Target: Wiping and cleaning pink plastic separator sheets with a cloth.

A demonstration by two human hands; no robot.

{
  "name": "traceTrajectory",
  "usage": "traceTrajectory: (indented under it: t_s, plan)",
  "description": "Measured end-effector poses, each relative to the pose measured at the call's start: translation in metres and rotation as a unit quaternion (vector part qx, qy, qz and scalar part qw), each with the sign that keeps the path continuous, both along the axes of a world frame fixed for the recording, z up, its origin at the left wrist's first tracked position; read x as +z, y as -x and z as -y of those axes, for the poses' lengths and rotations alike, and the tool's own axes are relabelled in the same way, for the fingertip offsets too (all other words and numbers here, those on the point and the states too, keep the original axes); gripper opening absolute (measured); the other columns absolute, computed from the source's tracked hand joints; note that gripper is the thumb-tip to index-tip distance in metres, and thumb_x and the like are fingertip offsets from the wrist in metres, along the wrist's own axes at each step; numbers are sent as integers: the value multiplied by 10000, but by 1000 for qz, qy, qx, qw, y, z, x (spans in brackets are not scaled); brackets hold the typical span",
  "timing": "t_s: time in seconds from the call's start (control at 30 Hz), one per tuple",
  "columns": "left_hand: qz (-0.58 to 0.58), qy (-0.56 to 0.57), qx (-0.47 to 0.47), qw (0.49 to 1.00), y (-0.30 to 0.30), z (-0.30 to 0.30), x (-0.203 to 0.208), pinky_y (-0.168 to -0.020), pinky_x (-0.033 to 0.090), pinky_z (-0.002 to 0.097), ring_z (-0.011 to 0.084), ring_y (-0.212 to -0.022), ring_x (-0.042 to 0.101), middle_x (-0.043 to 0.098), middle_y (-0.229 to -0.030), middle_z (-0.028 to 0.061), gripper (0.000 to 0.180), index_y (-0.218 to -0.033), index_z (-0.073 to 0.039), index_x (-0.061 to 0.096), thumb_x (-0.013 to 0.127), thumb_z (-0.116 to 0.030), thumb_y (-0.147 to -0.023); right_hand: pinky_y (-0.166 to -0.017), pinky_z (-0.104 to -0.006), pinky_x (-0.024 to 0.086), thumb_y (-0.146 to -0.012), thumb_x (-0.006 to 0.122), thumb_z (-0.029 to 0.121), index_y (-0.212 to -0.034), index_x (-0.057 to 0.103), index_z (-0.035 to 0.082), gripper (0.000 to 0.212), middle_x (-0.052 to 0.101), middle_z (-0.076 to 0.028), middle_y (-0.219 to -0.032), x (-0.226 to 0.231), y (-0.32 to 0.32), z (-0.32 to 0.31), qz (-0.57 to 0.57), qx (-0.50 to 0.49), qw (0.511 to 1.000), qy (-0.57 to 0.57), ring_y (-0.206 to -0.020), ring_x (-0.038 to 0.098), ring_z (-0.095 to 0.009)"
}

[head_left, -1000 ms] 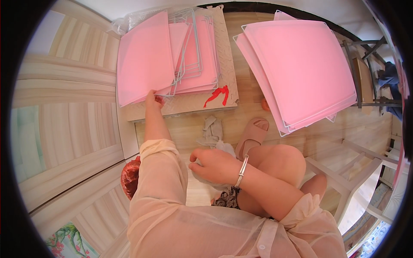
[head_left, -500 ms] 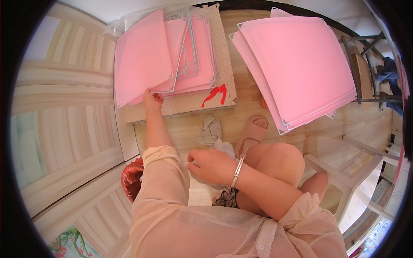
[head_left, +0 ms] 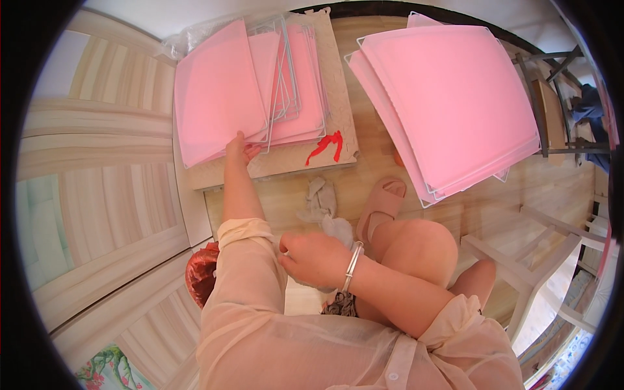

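Observation:
My left hand (head_left: 242,149) reaches far forward and pinches the near edge of a pink panel (head_left: 218,94). Its thumb lies on top, and the other fingers are partly under the edge. Thin white wire frames (head_left: 284,107) and more pink sheets (head_left: 305,71) lie under and beside this panel in a loose pile on a beige foam mat (head_left: 273,161). My right hand (head_left: 315,260), with a silver bangle on the wrist, is curled near my lap. Whatever its fingers hold, if anything, is hidden; greyish cloth shows just below it.
A second stack of pink wire-edged panels (head_left: 455,104) stands on the right. A red ribbon (head_left: 325,146) lies on the mat. Grey cloth (head_left: 318,198) is on the floor beside my pink slipper (head_left: 382,205). Wooden cabinet fronts (head_left: 110,214) line the left; a white chair frame (head_left: 533,273) stands right.
My left hand has moved a little to the right, and the pink panel it pinches has shifted the same way. My right hand has hardly moved.

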State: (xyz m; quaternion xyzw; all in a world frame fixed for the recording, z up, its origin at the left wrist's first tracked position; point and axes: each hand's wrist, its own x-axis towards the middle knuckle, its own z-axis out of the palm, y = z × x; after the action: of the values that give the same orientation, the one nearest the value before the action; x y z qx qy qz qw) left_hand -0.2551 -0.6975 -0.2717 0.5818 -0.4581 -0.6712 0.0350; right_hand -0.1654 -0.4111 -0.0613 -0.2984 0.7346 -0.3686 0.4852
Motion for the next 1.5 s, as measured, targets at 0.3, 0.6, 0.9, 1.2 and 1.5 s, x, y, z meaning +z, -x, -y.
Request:
traceTrajectory:
  t_s: [0.3, 0.6, 0.9, 1.2, 1.5]
  plan:
    - [-218, -72, 138, 963, 3, 6, -11, -669, 489, 454, 299, -906, 540, 517, -1032, 146, 418, -1100, -27, 418, 516, -317, -814, -633, -413, 434, -801, 433, 254, -881, 499, 34, 243, 580, -161, -745, 2, -4, 6, 9, 27, 999, -15, -723, 553, -332]
    - [-314, -119, 183, 924, -7, 9, 11, -586, 508, 339, 234, -758, 593, 595, -895, 72, 205, -957, -70, 508, 544, -195, -798, -636, -412, 435, -804, 429, 260, -877, 497, 43, 239, 583, -153, -748, 4, -3, 3, -20, 27, 999, -8, -722, 560, -320]
    - [-522, -110, 85, 841, -2, 14, 72, -633, 525, 316, 203, -754, 589, 591, -867, 85, 119, -871, -16, 505, 522, -43, -756, -658, -407, 436, -795, 440, 255, -872, 510, 51, 229, 585, -155, -754, 5, -9, 10, -13, 30, 999, -23, -730, 561, -320]
    - [-478, -6, 28, 878, -56, -95, 157, -817, 446, 401, 223, -994, 499, 499, -1088, 104, 363, -1106, -10, 421, 499, -40, -753, -677, -368, 435, -793, 472, 307, -877, 548, 31, 298, 594, -143, -794, 14, 12, -22, -6, -48, 999, 16, -764, 565, -291]
    - [-493, -167, -154, 840, -71, -245, 168, -815, 453, 389, 236, -981, 506, 477, -1112, 102, 445, -1165, -18, 380, 511, 6, -741, -639, -268, 436, -781, 544, 302, -845, 558, -2, 311, 586, -94, -771, 20, 3, -115, 79, -185, 978, 56, -689, 530, -142]
